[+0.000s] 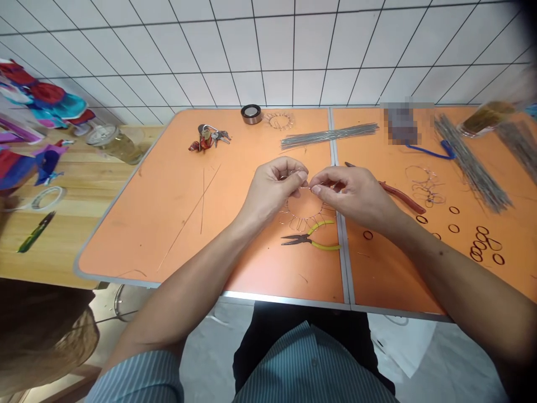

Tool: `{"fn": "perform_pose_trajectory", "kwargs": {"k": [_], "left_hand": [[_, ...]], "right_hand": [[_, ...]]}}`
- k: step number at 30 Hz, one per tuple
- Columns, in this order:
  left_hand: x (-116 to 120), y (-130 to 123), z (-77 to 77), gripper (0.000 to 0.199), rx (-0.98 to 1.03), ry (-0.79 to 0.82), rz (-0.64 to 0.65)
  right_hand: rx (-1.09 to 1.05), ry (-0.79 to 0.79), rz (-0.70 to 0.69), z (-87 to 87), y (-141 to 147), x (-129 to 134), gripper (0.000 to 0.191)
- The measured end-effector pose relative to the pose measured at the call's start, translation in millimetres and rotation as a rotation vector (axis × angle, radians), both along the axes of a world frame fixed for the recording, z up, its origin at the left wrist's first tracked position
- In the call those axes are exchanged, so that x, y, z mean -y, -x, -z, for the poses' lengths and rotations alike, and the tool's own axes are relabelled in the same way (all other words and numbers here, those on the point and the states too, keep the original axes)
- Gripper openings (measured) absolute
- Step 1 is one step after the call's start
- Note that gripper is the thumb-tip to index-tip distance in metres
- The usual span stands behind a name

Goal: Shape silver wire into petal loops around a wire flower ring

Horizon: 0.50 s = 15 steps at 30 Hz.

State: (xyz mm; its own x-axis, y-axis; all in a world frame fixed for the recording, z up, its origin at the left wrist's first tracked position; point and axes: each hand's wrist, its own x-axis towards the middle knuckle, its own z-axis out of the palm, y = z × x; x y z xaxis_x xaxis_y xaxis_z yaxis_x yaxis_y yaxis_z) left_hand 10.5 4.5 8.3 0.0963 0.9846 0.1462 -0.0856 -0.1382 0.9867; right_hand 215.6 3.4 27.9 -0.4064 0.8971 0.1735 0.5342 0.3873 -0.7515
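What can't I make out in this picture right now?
All in the head view:
Thin looped wire circle: its upper part, hidden by fingers of the left hand and right hand.
Red-handled metal tool: its middle, behind the right hand.
Dark grey object: blurred by pixelation.
Straight grey wire bundle, far right: cut off by the right edge.

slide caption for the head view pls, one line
Left hand and right hand hold a looped wire ring near yellow-handled pliers.
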Motion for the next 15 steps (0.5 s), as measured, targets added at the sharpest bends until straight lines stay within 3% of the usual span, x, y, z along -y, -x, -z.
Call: {"fn": "perform_pose_trajectory", "kwargs": {"k": [15], "left_hand": [[3.3,-1.6,-4.2,0.007,0.029,0.073,0.028]], "right_hand": [[-0.061,0.077,0.053,2.7,2.5,-1.0,0.012]]}}
